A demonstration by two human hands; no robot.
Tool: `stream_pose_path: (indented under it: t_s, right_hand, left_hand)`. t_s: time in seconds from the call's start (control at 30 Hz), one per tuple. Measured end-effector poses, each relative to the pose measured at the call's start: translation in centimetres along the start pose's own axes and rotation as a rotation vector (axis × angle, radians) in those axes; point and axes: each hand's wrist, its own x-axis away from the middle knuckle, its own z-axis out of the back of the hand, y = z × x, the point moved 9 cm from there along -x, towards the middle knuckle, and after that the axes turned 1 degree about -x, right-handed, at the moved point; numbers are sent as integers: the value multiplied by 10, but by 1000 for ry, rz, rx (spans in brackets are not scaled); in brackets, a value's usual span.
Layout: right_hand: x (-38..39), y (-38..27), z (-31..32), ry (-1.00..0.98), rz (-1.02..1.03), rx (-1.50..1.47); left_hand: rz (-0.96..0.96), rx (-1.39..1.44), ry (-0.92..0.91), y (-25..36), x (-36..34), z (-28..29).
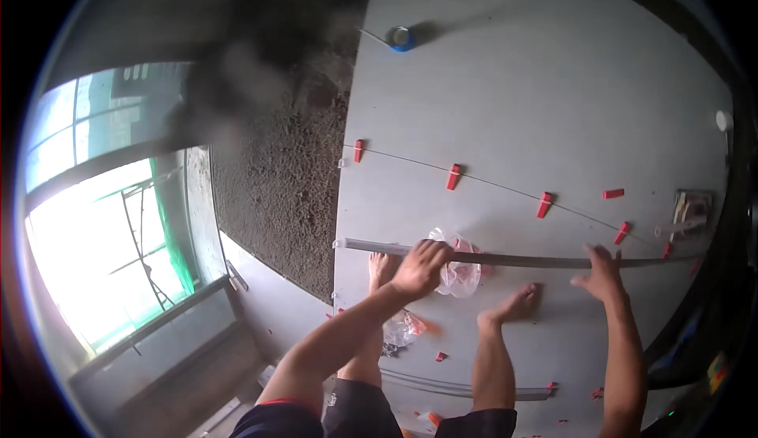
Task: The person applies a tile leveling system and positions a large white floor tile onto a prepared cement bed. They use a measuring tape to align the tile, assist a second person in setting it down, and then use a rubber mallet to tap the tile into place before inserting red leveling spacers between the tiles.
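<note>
A long grey metal bar lies across the large pale floor slabs in front of me. My left hand is closed around it near its left end. Farther right along the same bar, my right hand reaches over it with thumb and fingers apart; whether it touches the bar is hard to see. Between the hands, a clear plastic bag with red pieces inside sits partly under the bar. Beyond it, red wedges stand in a row along the thin joint between two slabs.
A blue round container with a stick rests on the far slab. Rough dark mortar borders the slabs at left, beside a bright window. Another bag and more long strips lie near my bare feet. Tools sit at right.
</note>
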Motion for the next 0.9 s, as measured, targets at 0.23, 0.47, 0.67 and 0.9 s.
stream_pose_path:
  t_s: [0.23,0.47,0.67,0.9]
  right_hand:
    - [20,-78,-54,-425,1,-289]
    - [5,-207,-27,-416,14,-167]
    - [-61,-425,204,216,340,66]
    - [-120,-499,175,142,474,-520]
  left_hand:
    - [10,4,8,-82,65,84]
    - [-26,-72,-52,-119,86,80]
    - [265,535,114,-135,39,195]
    - [411,1121,713,-227,4,319]
